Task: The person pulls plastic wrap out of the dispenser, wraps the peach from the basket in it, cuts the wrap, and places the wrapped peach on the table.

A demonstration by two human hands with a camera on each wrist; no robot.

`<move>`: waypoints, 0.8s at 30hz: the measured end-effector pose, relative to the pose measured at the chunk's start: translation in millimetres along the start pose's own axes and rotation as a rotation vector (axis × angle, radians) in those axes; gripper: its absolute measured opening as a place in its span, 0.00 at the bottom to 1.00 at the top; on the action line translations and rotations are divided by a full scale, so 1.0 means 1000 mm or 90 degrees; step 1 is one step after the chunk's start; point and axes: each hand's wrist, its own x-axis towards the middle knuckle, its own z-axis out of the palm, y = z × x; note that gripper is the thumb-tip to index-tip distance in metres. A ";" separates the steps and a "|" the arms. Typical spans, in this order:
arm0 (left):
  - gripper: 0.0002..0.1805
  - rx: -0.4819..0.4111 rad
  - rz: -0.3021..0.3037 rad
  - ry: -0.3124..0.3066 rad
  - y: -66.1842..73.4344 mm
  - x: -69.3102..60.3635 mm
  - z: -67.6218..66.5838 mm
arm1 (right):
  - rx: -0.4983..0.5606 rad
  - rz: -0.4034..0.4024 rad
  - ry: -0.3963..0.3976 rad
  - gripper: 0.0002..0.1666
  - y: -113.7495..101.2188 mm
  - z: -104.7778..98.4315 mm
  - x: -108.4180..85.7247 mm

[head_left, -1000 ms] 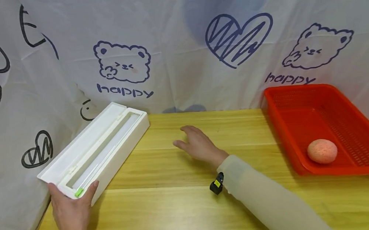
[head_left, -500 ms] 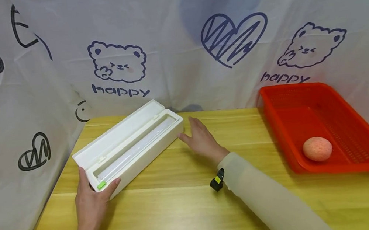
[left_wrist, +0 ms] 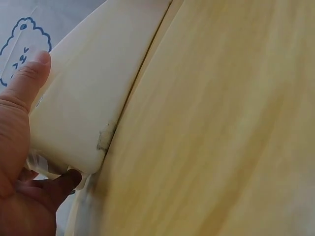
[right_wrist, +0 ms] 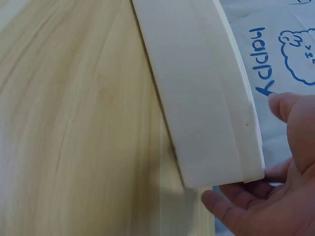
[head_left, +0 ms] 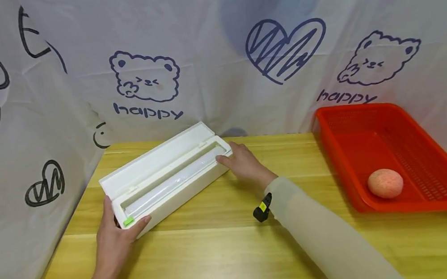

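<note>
A white cling film dispenser (head_left: 188, 194) stands slantwise on the table, its lid (head_left: 158, 157) tipped back. Inside lies a clear, whitish roll of film (head_left: 175, 181), and a green slider (head_left: 128, 221) sits at the near left corner. My left hand (head_left: 114, 242) grips the near end, thumb along the front edge and fingers round the end wall. At the far right end, my right hand (head_left: 248, 166) holds the dispenser, thumb by the top edge. In the right wrist view, fingers of the right hand (right_wrist: 300, 147) curl against the end of the dispenser (right_wrist: 197, 93).
A red plastic basket (head_left: 363, 144) stands at the right of the wooden table (head_left: 218, 256), with a pinkish, speckled, rounded thing (head_left: 385, 183) in it. White cloth (head_left: 219, 90) with drawings hangs behind and along the left side.
The dispenser has moved right and turned, carried with my left hand, away from the left cloth. My right hand, apart from it earlier, now holds its far end.
</note>
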 end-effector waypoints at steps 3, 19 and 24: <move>0.73 -0.041 -0.001 -0.028 0.002 0.005 0.005 | -0.013 0.011 0.029 0.44 0.005 -0.005 -0.003; 0.66 -0.015 0.011 -0.141 0.022 0.026 0.003 | -0.064 0.091 0.100 0.37 0.012 -0.021 -0.030; 0.65 0.009 0.024 -0.181 0.025 0.034 -0.003 | -0.059 0.089 0.115 0.39 0.019 -0.022 -0.042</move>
